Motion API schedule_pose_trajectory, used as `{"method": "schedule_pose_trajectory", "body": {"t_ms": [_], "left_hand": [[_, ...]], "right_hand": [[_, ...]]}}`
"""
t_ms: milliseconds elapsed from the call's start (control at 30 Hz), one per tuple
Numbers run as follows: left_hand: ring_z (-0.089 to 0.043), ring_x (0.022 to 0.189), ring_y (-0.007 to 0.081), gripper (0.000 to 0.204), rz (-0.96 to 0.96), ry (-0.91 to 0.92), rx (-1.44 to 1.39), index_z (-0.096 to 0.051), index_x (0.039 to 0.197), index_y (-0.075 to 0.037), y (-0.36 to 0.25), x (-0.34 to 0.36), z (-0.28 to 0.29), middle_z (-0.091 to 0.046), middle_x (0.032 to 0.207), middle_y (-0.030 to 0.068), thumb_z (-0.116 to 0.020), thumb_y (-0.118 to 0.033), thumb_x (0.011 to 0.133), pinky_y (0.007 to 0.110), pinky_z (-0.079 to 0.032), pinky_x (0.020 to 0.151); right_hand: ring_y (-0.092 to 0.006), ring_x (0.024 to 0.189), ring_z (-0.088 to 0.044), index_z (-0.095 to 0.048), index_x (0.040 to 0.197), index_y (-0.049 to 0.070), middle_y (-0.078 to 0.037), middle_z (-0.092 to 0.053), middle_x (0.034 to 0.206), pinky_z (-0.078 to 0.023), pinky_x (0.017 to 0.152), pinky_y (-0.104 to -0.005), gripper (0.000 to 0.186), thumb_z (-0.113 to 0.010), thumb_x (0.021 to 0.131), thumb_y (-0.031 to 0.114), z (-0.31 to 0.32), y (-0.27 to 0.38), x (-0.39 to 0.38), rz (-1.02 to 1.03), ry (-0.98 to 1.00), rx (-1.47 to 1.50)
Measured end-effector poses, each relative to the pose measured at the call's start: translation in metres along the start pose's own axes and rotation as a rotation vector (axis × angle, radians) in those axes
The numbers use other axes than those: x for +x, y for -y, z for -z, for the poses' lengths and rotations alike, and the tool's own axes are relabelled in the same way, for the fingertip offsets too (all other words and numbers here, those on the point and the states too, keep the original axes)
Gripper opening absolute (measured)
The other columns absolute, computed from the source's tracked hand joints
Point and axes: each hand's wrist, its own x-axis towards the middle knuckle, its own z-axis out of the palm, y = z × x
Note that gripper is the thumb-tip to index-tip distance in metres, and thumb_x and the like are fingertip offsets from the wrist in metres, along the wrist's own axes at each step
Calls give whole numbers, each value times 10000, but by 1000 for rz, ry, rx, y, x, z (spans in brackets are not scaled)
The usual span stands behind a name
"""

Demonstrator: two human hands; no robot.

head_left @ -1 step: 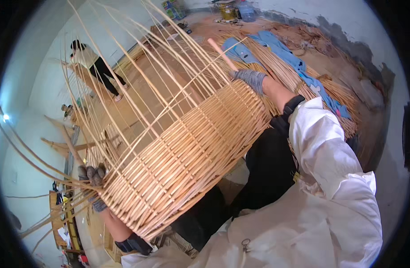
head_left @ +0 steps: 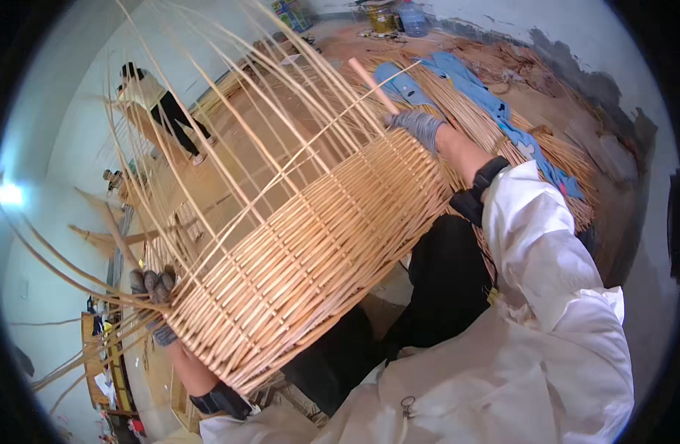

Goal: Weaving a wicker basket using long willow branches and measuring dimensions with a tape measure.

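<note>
A half-woven wicker basket lies tilted across my lap, its wall tight below and long bare stakes fanning up and away. My left hand, in a grey glove, is closed round the basket's left end, where several loose rods stick out to the left. At the far right end, my right hand, also gloved, grips the rim. A smooth, pinkish wooden stick or handle juts out past that hand and seems held in it; its lower end is hidden.
Bundles of long rods lie on the floor to the right, with a blue patterned cloth over them. Another person stands at the back left. Near the far wall are a yellow bucket and a blue water bottle.
The basket and its stakes have shifted very slightly to the right in view. Both hands keep their hold.
</note>
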Motion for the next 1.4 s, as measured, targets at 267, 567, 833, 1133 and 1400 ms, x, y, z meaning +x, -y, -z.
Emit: {"method": "schedule_pose_trajectory", "body": {"t_ms": [267, 567, 833, 1133, 1400], "left_hand": [[-549, 606, 205, 224, 187, -22, -228, -520, 911, -86, 97, 3, -52, -560, 661, 52, -388, -267, 911, 343, -472, 755], [-451, 458, 185, 250, 373, -187, -403, -472, 690, -127, 138, 6, -9, -428, 483, 10, -442, -283, 883, 330, -485, 683], [-433, 409, 127, 188, 495, -372, -269, -498, 732, -150, 115, 5, -85, -459, 497, -10, -507, -293, 855, 319, -458, 486], [-450, 466, 153, 210, 530, -509, -113, -506, 837, -96, 104, -1, -79, -482, 578, 28, -472, -300, 873, 292, -483, 465], [-483, 476, 137, 198, 442, -476, -226, -477, 802, -94, 73, -20, -105, -514, 596, 36, -546, -277, 834, 271, -499, 485]], "right_hand": [[-183, 729, -515, -590, 992, 4, -112, -570, 815, -432, 676, -335, 561, -689, 670, 453, 16, 53, -34, 181, -431, -438], [-191, 572, -498, -634, 778, 6, -109, -539, 632, -412, 607, -382, 532, -554, 748, 531, 6, 67, -33, 211, -413, -622], [-212, 496, -437, -578, 708, -11, -145, -497, 582, -395, 550, -367, 554, -516, 761, 536, 30, 27, -9, 37, -404, -846], [-155, 456, -384, -573, 703, 31, -43, -470, 542, -360, 462, -332, 432, -599, 743, 461, 0, 39, -30, -140, -439, -429], [-191, 620, -497, -612, 941, 1, -94, -575, 728, -425, 618, -348, 520, -629, 723, 472, 15, 22, -41, 33, -496, -449]]}}
